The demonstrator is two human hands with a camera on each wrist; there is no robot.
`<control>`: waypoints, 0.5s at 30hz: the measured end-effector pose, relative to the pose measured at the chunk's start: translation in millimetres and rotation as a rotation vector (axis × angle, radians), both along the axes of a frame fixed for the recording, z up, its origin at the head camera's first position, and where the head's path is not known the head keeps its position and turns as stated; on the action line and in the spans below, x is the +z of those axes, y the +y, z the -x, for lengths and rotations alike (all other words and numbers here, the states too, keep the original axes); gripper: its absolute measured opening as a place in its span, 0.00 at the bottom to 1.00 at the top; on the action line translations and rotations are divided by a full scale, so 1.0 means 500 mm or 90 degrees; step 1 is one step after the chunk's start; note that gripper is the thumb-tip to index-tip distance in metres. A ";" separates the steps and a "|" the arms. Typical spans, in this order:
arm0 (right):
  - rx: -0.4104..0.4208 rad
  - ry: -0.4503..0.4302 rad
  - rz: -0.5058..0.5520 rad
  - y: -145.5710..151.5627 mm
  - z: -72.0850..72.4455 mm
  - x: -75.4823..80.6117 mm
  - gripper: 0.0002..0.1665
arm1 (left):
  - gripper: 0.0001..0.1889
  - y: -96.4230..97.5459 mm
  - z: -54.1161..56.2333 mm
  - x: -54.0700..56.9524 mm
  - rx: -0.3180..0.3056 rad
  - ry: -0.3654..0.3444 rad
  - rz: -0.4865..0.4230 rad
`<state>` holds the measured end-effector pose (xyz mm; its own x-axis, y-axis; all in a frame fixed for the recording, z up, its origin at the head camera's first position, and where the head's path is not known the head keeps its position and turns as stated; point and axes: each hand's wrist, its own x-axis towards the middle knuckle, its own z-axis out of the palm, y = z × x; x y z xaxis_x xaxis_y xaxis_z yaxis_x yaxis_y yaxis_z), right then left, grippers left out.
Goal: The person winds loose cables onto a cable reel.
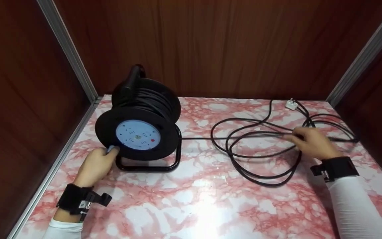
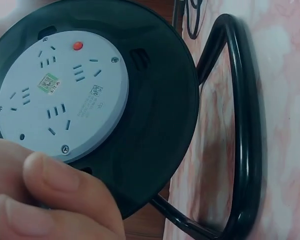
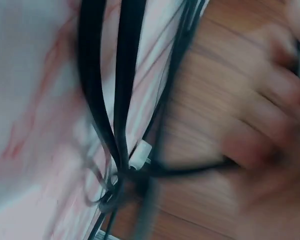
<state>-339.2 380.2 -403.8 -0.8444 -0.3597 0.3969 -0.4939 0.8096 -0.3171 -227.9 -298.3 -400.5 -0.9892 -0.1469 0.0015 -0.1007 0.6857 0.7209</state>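
A black cable reel (image 1: pixel 164 146) with a pale round socket panel (image 1: pixel 138 134) stands upright at the left of the table. My left hand (image 1: pixel 96 164) grips a small pale-blue knob (image 1: pixel 110 148) at the lower left of the reel's front disc. In the left wrist view, curled fingers (image 2: pixel 60 200) lie before the disc, and the knob is hidden. Black cable (image 1: pixel 197 138) runs from the reel to my right hand (image 1: pixel 315 144), whose fingers hold it above the table. The right wrist view is blurred, but shows the cable (image 3: pixel 190 171) entering the curled fingers.
Loose loops of cable (image 1: pixel 230 156) lie across the right half of the marbled table (image 1: pixel 191 205). A white plug (image 1: pixel 291 104) sits near the back edge. Brown panels (image 1: pixel 227 49) rise behind and at both sides, and the reel's tubular stand (image 1: pixel 148 168) rests on the table.
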 end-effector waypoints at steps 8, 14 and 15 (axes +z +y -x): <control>0.011 0.069 0.004 0.002 0.000 0.004 0.21 | 0.31 -0.002 -0.004 0.007 0.024 0.028 0.010; -0.014 -0.155 -0.051 0.019 0.005 -0.020 0.26 | 0.30 -0.004 -0.007 0.012 0.044 0.033 -0.007; -0.018 -0.160 -0.051 0.021 0.006 -0.022 0.27 | 0.30 -0.004 -0.008 0.013 0.048 0.036 -0.010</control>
<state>-342.4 390.9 -414.9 -0.9232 -0.3560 0.1447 -0.3843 0.8499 -0.3605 -223.8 -300.2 -394.1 -0.9738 -0.2209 0.0536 -0.1105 0.6662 0.7375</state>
